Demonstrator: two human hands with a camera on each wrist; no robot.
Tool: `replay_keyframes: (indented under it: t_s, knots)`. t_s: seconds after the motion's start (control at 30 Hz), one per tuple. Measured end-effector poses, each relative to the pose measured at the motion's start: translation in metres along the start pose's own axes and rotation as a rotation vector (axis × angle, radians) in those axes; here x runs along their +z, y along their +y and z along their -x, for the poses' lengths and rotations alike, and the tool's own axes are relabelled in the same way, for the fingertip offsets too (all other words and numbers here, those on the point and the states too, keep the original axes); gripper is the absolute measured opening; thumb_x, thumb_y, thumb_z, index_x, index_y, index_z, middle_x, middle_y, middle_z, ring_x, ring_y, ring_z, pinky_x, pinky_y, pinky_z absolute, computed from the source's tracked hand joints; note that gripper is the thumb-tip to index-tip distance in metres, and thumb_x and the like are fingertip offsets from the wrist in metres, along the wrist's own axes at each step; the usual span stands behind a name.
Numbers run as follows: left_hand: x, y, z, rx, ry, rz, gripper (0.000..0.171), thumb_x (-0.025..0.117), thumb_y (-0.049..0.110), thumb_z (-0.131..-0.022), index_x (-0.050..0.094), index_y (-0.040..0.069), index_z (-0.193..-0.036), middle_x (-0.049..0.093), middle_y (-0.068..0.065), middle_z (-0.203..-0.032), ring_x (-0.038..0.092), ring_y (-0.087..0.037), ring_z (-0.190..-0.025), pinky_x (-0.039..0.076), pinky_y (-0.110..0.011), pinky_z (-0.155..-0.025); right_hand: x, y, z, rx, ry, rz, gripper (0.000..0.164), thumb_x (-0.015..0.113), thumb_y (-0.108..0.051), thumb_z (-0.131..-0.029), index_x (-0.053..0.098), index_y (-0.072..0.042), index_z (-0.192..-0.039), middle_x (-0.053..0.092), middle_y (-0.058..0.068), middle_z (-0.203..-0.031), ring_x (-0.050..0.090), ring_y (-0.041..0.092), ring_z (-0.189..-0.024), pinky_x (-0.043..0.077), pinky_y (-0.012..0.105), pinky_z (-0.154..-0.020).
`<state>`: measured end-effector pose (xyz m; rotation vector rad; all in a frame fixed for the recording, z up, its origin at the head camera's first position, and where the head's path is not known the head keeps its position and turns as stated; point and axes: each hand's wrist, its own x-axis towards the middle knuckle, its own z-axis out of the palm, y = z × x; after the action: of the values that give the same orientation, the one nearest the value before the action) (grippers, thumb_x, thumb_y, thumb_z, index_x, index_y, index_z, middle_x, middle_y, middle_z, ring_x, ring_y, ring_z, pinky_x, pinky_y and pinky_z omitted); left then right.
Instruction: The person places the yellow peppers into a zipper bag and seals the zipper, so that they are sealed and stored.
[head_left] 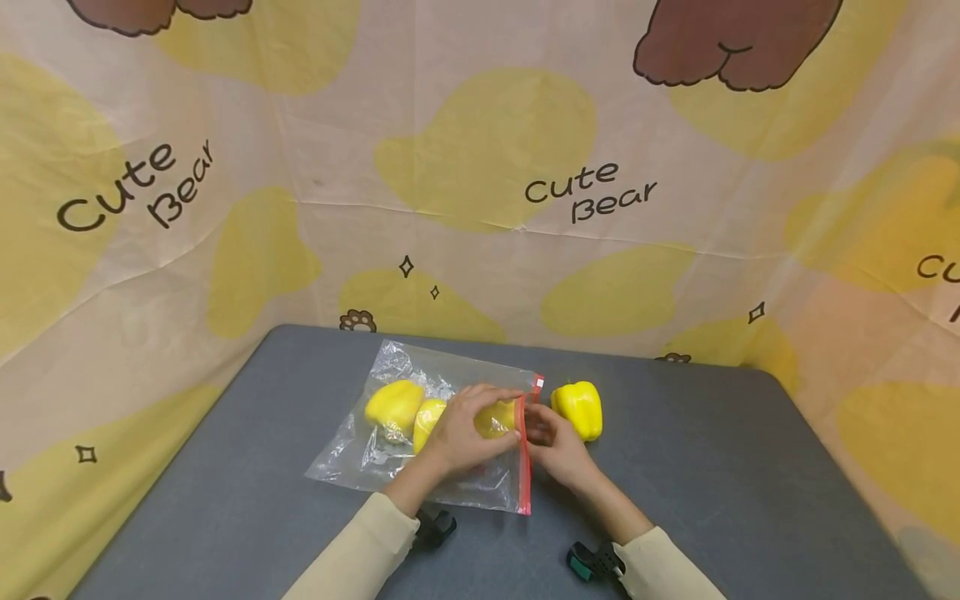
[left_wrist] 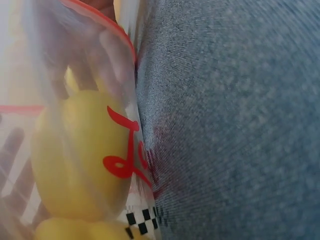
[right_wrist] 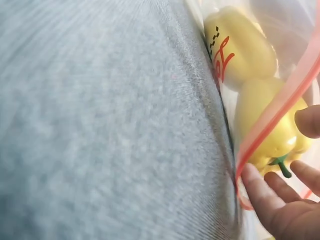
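Observation:
A clear zip bag (head_left: 337,454) with a red seal strip lies on the table, its mouth to the right. Two yellow bell peppers (head_left: 393,406) sit deep inside it, one partly behind my left hand (head_left: 463,429). That hand grips the bag near its mouth, thumb and fingers curved around another yellow pepper (head_left: 491,419). My right hand (head_left: 558,450) is at the mouth, fingers extended past the red strip (right_wrist: 270,120) toward the pepper's green stem (right_wrist: 284,167). Red lettering shows on the bag in both wrist views.
One more yellow bell pepper (head_left: 577,410) stands outside the bag, just beyond my right hand. The dark grey table (head_left: 697,467) ends at a printed cloth backdrop (head_left: 480,167) behind and at the sides. Each wrist carries a black strap (head_left: 592,562).

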<state>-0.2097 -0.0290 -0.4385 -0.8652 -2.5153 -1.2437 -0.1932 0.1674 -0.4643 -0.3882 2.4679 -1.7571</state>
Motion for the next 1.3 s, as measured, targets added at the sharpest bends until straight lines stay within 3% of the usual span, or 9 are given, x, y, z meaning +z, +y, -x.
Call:
replay_keyframes:
  t_s: [0.27, 0.6, 0.8, 1.03, 1.17, 1.3]
  knots:
    - [0.002, -0.002, -0.001, 0.03, 0.016, -0.009, 0.05, 0.076, 0.035, -0.075, 0.063, 0.033, -0.123, 0.065, 0.01, -0.118, 0.056, -0.012, -0.108, 0.048, -0.038, -0.089, -0.007, -0.007, 0.014, -0.057, 0.003, 0.078, 0.053, 0.068, -0.006, -0.086, 0.049, -0.003, -0.135, 0.056, 0.024, -0.129, 0.063, 0.039, -0.107, 0.057, 0.036, -0.083]
    - [0.001, -0.002, -0.001, 0.009, 0.011, -0.009, 0.05, 0.075, 0.037, -0.075, 0.063, 0.035, -0.123, 0.065, 0.011, -0.118, 0.056, -0.011, -0.109, 0.046, -0.038, -0.09, -0.02, -0.024, 0.025, -0.089, 0.137, 0.217, 0.048, 0.072, -0.005, -0.082, 0.058, -0.007, -0.128, 0.058, 0.017, -0.126, 0.063, 0.039, -0.105, 0.057, 0.041, -0.081]
    - [0.001, -0.002, -0.001, 0.012, 0.016, -0.015, 0.05, 0.076, 0.037, -0.074, 0.063, 0.035, -0.123, 0.065, 0.011, -0.117, 0.057, -0.01, -0.107, 0.047, -0.036, -0.088, -0.037, -0.034, 0.023, -0.241, 0.247, 0.288, 0.04, 0.071, -0.001, -0.08, 0.062, -0.002, -0.119, 0.06, 0.019, -0.117, 0.064, 0.04, -0.104, 0.057, 0.048, -0.078]
    - [0.001, -0.003, -0.001, 0.005, 0.013, -0.018, 0.05, 0.075, 0.038, -0.075, 0.063, 0.036, -0.123, 0.064, 0.012, -0.118, 0.056, -0.01, -0.107, 0.047, -0.037, -0.088, -0.056, -0.027, 0.009, -0.372, 0.358, 0.416, 0.033, 0.073, -0.005, -0.078, 0.068, -0.004, -0.11, 0.063, 0.011, -0.109, 0.061, 0.033, -0.1, 0.055, 0.051, -0.08]
    - [0.002, -0.003, 0.0, -0.005, 0.009, -0.012, 0.049, 0.075, 0.038, -0.075, 0.063, 0.037, -0.122, 0.064, 0.013, -0.116, 0.055, -0.008, -0.105, 0.046, -0.036, -0.087, -0.061, -0.023, 0.003, -0.339, 0.377, 0.483, 0.032, 0.072, -0.011, -0.078, 0.069, -0.005, -0.109, 0.064, 0.012, -0.109, 0.059, 0.035, -0.1, 0.049, 0.054, -0.083]
    - [0.002, -0.004, 0.0, -0.01, 0.006, -0.009, 0.049, 0.076, 0.037, -0.075, 0.063, 0.038, -0.122, 0.064, 0.013, -0.115, 0.055, -0.008, -0.103, 0.046, -0.035, -0.086, -0.063, -0.018, -0.002, -0.253, 0.385, 0.52, 0.033, 0.072, -0.017, -0.079, 0.07, -0.006, -0.11, 0.063, 0.013, -0.113, 0.056, 0.035, -0.104, 0.044, 0.054, -0.087]
